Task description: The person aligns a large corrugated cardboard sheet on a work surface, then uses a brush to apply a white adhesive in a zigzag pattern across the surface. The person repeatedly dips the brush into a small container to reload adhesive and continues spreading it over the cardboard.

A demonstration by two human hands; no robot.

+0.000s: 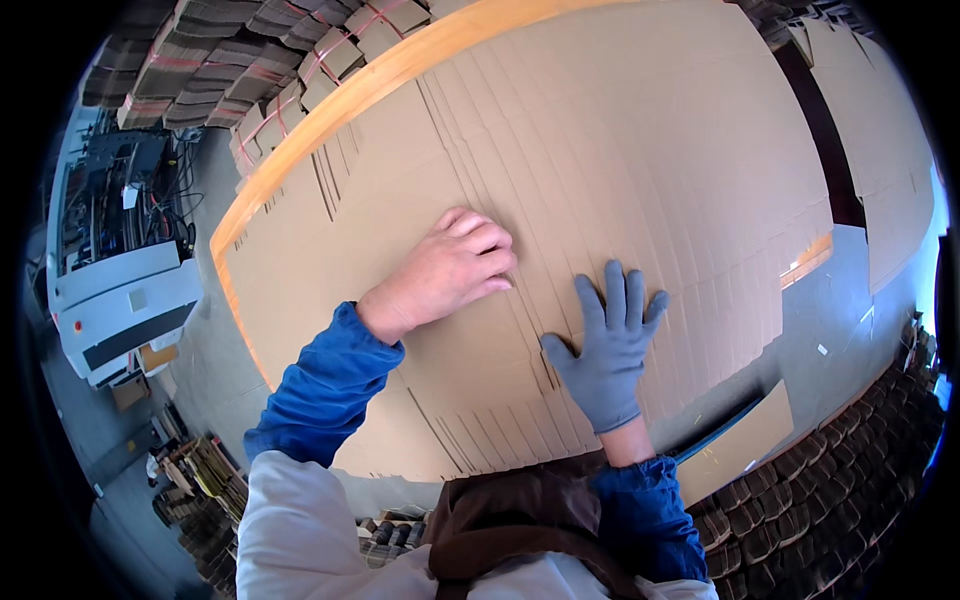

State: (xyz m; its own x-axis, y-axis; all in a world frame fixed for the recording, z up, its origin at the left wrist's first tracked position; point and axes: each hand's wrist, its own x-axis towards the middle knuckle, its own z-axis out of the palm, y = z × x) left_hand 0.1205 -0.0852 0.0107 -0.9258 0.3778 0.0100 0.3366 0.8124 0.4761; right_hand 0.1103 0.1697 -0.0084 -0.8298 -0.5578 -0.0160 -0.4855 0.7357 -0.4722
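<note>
Flat brown cardboard sheets (650,130), cut with slots and creased with long lines, lie fanned over one another in front of me. My left hand (450,265) is bare and rests on them left of the middle. Its fingers are curled in at a long crease or sheet edge; what is under the fingertips, if anything, is hidden. To its right and nearer me, my right hand (605,345) wears a grey glove and lies flat on the cardboard, fingers spread, holding nothing.
An orange edge (340,95) curves round the far left of the sheets. Strapped cardboard bundles (335,55) are stacked beyond it. A machine with a white housing (125,310) stands left. More sheets (880,150) lie far right, and dark stacked bundles (800,500) fill the lower right.
</note>
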